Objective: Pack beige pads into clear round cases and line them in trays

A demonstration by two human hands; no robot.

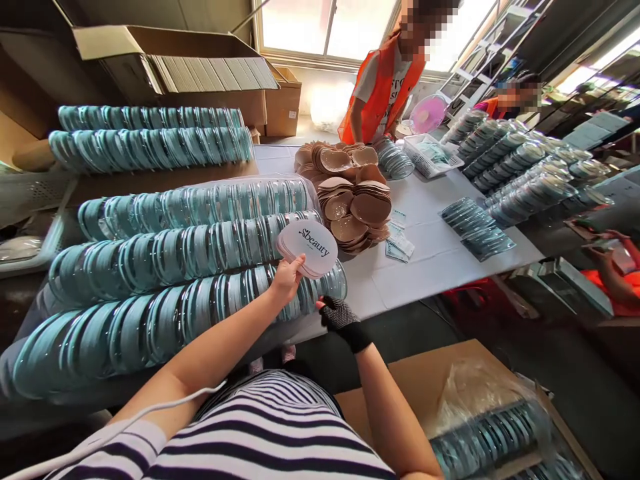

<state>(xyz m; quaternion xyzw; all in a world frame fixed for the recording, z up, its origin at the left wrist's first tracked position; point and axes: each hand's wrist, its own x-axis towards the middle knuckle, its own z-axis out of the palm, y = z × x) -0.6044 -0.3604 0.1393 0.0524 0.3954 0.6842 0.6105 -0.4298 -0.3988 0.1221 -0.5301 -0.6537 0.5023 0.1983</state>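
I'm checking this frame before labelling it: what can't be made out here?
- Head view: small print under "beauty" on the white cards in the left hand, too small.
- Right hand: fingertips hidden behind the teal-edged rows, contact unclear.
- Open box, bottom right: cut off by the frame edge.

Both arms extended forward, forearms bare. Left hand (286, 279) raised, fingers curled shut in a pinch grip, palm away from camera. Right hand (340, 315) lower, in a black fingerless glove, loosely closed, wrist bent slightly inward.
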